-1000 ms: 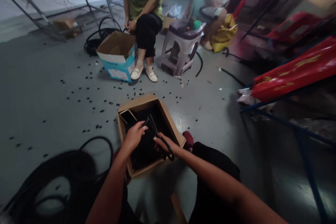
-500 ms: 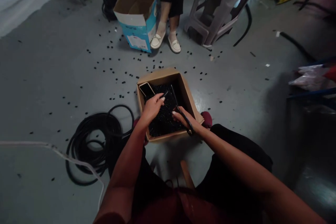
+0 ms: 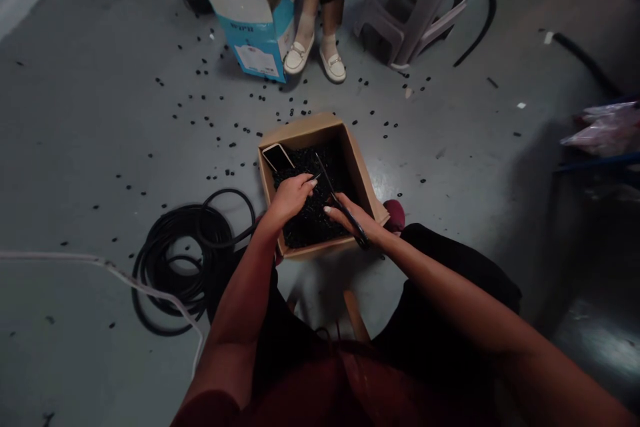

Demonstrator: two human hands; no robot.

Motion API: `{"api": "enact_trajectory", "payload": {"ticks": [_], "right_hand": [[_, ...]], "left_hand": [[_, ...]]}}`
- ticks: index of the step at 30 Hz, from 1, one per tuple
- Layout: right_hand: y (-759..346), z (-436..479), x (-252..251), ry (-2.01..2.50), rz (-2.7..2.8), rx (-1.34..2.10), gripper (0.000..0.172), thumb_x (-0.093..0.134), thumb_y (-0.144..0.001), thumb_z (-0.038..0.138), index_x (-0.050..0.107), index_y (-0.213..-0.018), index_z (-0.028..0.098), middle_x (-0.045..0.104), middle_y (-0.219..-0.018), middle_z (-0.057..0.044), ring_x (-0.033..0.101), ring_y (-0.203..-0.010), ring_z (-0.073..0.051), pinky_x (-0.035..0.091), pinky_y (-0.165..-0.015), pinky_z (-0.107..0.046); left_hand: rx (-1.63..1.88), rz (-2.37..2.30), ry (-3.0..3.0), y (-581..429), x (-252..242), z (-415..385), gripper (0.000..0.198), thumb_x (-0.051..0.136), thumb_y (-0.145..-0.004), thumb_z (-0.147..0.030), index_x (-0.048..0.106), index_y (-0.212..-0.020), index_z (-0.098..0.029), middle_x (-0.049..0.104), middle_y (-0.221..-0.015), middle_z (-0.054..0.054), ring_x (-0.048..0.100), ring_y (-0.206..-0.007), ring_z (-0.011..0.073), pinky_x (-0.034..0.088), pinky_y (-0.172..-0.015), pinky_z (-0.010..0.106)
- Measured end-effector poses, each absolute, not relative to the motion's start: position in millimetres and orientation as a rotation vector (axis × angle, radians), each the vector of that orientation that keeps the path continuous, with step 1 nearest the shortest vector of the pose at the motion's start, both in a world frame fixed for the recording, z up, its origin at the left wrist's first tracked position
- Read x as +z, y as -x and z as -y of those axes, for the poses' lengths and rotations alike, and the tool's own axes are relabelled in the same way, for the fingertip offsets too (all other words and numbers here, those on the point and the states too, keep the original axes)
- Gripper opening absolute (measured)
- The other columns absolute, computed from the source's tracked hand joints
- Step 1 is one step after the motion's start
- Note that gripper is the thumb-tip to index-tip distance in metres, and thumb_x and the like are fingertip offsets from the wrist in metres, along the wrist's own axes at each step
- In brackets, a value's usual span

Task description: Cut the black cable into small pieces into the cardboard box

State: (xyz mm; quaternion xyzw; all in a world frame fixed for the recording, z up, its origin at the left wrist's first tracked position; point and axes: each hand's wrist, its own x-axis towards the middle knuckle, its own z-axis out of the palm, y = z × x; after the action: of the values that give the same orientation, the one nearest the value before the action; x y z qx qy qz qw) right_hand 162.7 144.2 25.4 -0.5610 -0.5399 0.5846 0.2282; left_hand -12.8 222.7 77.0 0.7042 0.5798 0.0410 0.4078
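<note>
My left hand (image 3: 293, 195) is closed in a pinch over the open cardboard box (image 3: 364, 177). A short, dark, ridged strip (image 3: 316, 176) sticks out of its fingertips; I cannot make out its exact kind. My right hand (image 3: 354, 215) grips black-handled scissors (image 3: 361, 236), whose blade points up and left, close beside the strip. Beneath both hands, small black pieces (image 3: 305, 230) fill the box. A phone-like object with a dark face and pale edge (image 3: 278, 157) leans in the box's far left corner.
Coiled black hose (image 3: 150, 260) lies at left, near a white cable (image 3: 145, 289). Small black rings are scattered over the floor. Ahead stand a blue-and-white carton (image 3: 257, 47), another person's white shoes (image 3: 334, 68) and a grey plastic stool (image 3: 393, 40).
The scissors have swung left, bringing the blade nearer the strip in my left hand. My view has shifted slightly, so the floor objects sit higher in the picture.
</note>
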Motion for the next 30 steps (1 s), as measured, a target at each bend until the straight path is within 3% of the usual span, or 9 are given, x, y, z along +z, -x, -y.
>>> {"api": "enact_trajectory", "payload": {"ticks": [6,12,21,25,30], "right_hand": [[-165.3,-142.9,35.1,1.53,1.481,1.642,0.037,0.059,-0.088,0.045,0.053,-0.113,0.019,0.063,-0.101,-0.007,0.061,-0.091,-0.021,0.048,-0.081,-0.034],[-166.9,-142.6,49.3,1.482,1.453,1.732,0.032,0.053,-0.091,0.044,0.053,-0.109,0.018,0.061,-0.085,-0.002,0.059,-0.081,-0.017,0.048,-0.073,-0.029],[-163.6,-142.8,41.4,1.457,1.326,1.775,0.027,0.055,-0.089,0.04,0.053,-0.105,0.018,0.06,-0.094,-0.003,0.061,-0.078,-0.015,0.052,-0.072,-0.03],[-164.5,-142.2,38.2,1.505,1.37,1.751,0.024,0.051,-0.091,0.042,0.052,-0.096,0.019,0.057,-0.078,0.0,0.057,-0.066,-0.013,0.049,-0.062,-0.027],[-160.3,-136.4,32.7,1.547,1.35,1.757,0.024,0.048,-0.091,0.044,0.046,-0.083,0.021,0.049,-0.063,0.004,0.048,-0.055,-0.011,0.042,-0.053,-0.024]], "left_hand": [[0.032,-1.445,-1.796,11.3,78.3,-222.8,0.035,0.041,-0.093,-0.027,0.069,-0.106,-0.012,0.07,-0.084,0.005,0.061,-0.075,0.0157,0.046,-0.073,0.025],[0.045,-1.461,-1.826,10.7,74.5,-223.3,0.035,0.04,-0.093,-0.027,0.07,-0.104,-0.013,0.07,-0.082,0.005,0.062,-0.078,0.0162,0.046,-0.076,0.025],[0.016,-1.427,-1.851,11.2,71.8,-223.3,0.036,0.041,-0.092,-0.026,0.069,-0.109,-0.013,0.071,-0.084,0.005,0.063,-0.08,0.0166,0.046,-0.078,0.025],[-0.016,-1.417,-1.848,11.7,71.4,-223.9,0.037,0.041,-0.093,-0.027,0.067,-0.116,-0.013,0.072,-0.087,0.005,0.064,-0.082,0.0167,0.047,-0.079,0.025],[-0.106,-1.415,-1.923,12.2,66.7,-223.2,0.035,0.04,-0.094,-0.026,0.069,-0.106,-0.012,0.072,-0.09,0.008,0.064,-0.086,0.0194,0.046,-0.082,0.027]]}}
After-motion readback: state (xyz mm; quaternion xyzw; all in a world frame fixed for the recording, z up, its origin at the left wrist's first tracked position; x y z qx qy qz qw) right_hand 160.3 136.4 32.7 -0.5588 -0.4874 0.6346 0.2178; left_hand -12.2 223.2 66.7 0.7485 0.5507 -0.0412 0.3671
